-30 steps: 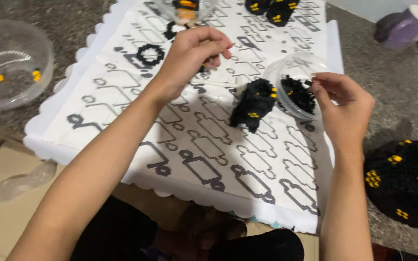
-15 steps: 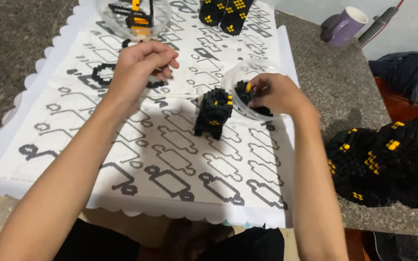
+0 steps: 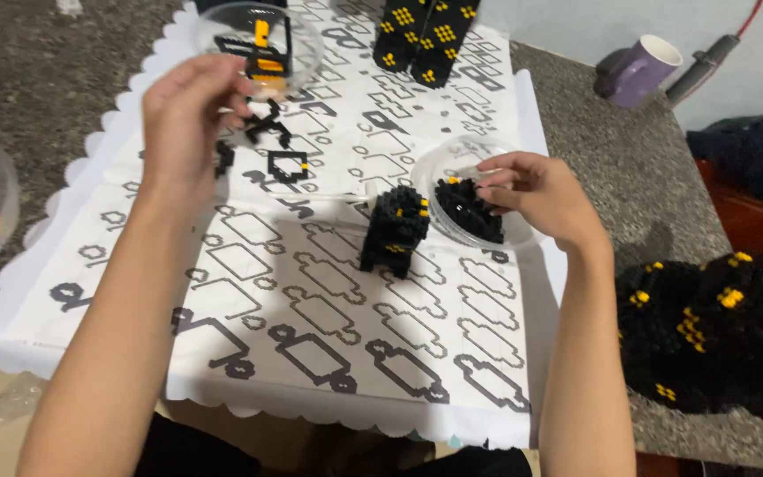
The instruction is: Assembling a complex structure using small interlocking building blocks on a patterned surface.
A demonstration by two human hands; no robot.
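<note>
Even, fairly bright indoor light, soft shadows on the white sheet (image 3: 328, 291), slight motion blur on the raised left hand (image 3: 189, 119).

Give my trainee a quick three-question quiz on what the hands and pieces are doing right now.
1. True or false: the right hand reaches into the clear dish of black bricks.
2. What stands just left of that dish?
3. The purple mug sits: A) on the patterned paper sheet B) on the stone counter.

Key: 1 true. 2 The small black brick model. 3 B.
</note>
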